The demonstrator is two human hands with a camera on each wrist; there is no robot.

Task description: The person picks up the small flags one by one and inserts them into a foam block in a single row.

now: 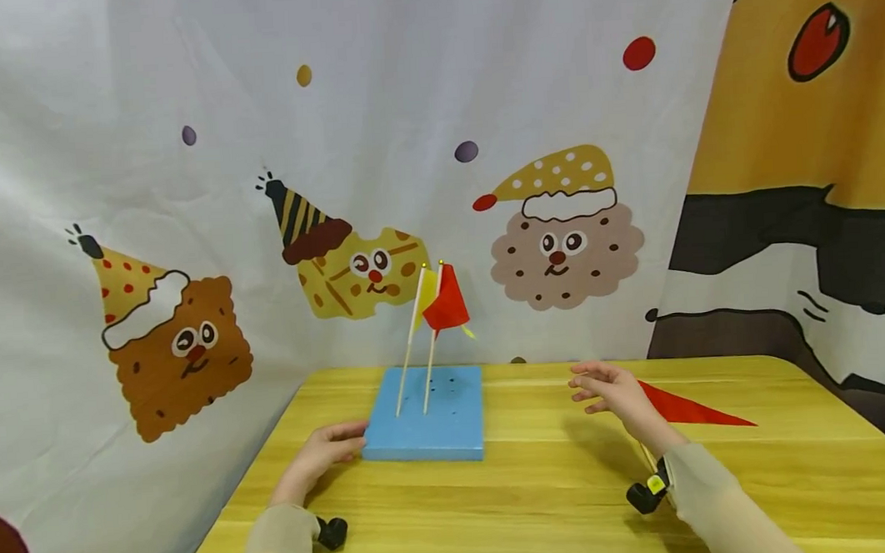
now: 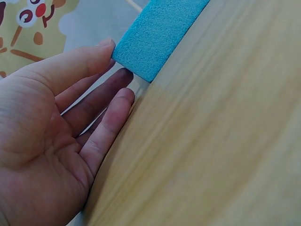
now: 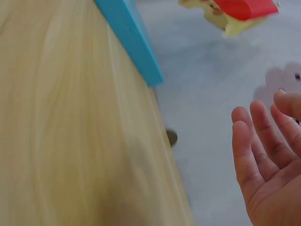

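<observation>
A blue foam board (image 1: 428, 440) with small holes lies on the table. Upright in it stand a yellow flag (image 1: 426, 290) and a red flag (image 1: 448, 303), both on thin pale sticks. My left hand (image 1: 330, 449) is at the board's left front corner, its thumb touching the foam (image 2: 155, 42) and the other fingers loosely extended beside it. My right hand (image 1: 612, 391) hovers over the table to the right of the board, fingers spread and holding nothing. Beyond the right wrist lies a red triangular flag (image 1: 693, 407), its stick partly hidden by the forearm.
The wooden table (image 1: 515, 506) reaches back to a hanging cloth (image 1: 432, 68) printed with cartoon biscuits and cheese. A small dark camera is strapped at each wrist.
</observation>
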